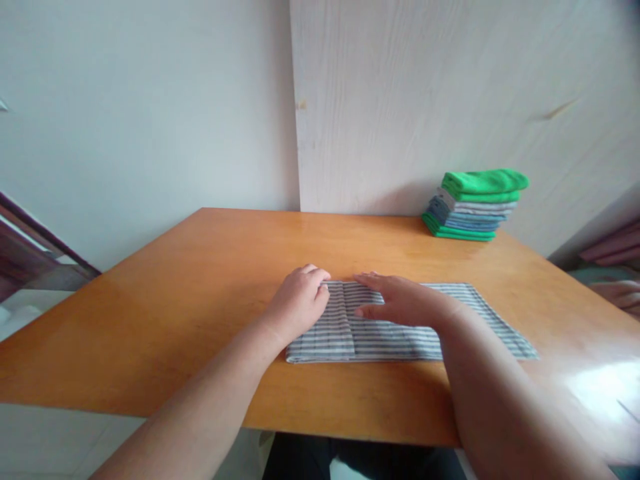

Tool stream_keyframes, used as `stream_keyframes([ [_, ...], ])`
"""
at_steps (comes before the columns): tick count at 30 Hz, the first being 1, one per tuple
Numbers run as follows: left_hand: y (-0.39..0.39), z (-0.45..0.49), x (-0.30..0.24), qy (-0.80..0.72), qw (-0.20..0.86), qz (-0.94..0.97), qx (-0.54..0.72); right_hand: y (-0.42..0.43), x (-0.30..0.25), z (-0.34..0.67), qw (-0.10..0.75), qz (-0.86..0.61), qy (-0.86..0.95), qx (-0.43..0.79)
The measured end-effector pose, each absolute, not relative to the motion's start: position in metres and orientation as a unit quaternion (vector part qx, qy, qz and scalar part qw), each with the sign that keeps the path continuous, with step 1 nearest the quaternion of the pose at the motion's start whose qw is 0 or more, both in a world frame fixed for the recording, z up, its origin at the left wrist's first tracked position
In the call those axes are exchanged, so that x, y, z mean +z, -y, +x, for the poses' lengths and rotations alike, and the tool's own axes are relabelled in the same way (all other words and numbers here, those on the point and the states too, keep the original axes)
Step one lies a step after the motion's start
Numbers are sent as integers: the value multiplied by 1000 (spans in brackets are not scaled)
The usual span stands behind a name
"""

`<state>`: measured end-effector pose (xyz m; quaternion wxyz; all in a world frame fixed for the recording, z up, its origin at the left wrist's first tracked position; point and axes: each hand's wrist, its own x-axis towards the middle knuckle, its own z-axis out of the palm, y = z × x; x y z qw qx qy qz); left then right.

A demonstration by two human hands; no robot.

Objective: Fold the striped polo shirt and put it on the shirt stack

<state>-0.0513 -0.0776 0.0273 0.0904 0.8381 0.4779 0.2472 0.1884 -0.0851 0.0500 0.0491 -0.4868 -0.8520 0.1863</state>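
While the striped cloth [385, 341] lies flat near the front edge of the counter [200, 293], both hands are positioned over its far side. The cloth is grey and white, with its stripes running from left to right. At its left end, a section is folded over, and the free edge of that section forms a line from front to back across the cloth. Its right end extends past the right forearm.

Left hand [303, 300]: located at the far left corner of the folded section, fingers bent. Whether it grips the fabric cannot be determined from this view.

Right hand [397, 301]: open, palm down over the cloth, just right of the fold line. Fingers are extended toward the far edge; the thumb is spread apart from them.

Rear right of the counter: a stack of folded cloths [475, 208], well apart from the hands. Layer order, top to bottom: green, pale grey, blue, green. Behind the counter: a white wall [150, 100] at left and a pale wood-grained panel [370, 107] at right.
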Motion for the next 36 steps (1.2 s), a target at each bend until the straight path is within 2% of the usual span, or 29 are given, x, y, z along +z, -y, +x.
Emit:
stream_keyframes([
  [7,106,-31,21,-481,110,854,161,74,46,187,84,-514,840,150],
  [17,103,-35,1,-511,126,842,114,73,46,181,111,-505,842,153],
  [26,102,-39,0,-523,141,832,122,78,49,171,210,-503,824,154],
  [36,96,-41,-2,-514,141,838,120,151,50,162,137,-517,836,122],
])
